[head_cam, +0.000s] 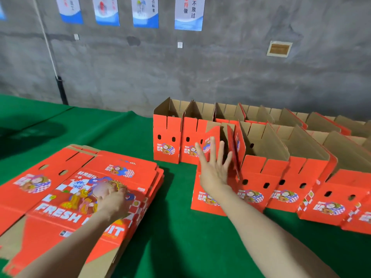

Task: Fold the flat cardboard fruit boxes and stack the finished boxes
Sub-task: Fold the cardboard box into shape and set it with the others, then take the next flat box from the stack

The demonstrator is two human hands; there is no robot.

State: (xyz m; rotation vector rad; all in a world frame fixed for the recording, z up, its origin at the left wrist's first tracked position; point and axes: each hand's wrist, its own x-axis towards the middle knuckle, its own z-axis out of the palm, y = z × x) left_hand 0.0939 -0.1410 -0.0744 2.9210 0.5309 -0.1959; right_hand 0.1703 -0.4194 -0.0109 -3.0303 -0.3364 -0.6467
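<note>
Green felt covers the table, which runs up to a rough grey wall hung with posters. On the left of the table lies a pile of flat boxes, red with bright fruit print and big white lettering, their slots and brown flap edges showing at the near and far sides. On the right stand the folded boxes in two rows, side by side, open at the top with brown insides and upright flaps.

The right hand is spread wide with straight fingers and has hold of nothing. It is up against the end box of the front row, the one closest to the pile, but whether it touches the raised flap I cannot tell. The left hand rests on the top sheet of the pile. It is blurred, so I cannot tell whether the fingers pinch the sheet or only press on it.

By my judgement one box has just been set in line and a fresh sheet is about to be taken. The next move calls for lifting only the top sheet free, with both hands on it
</note>
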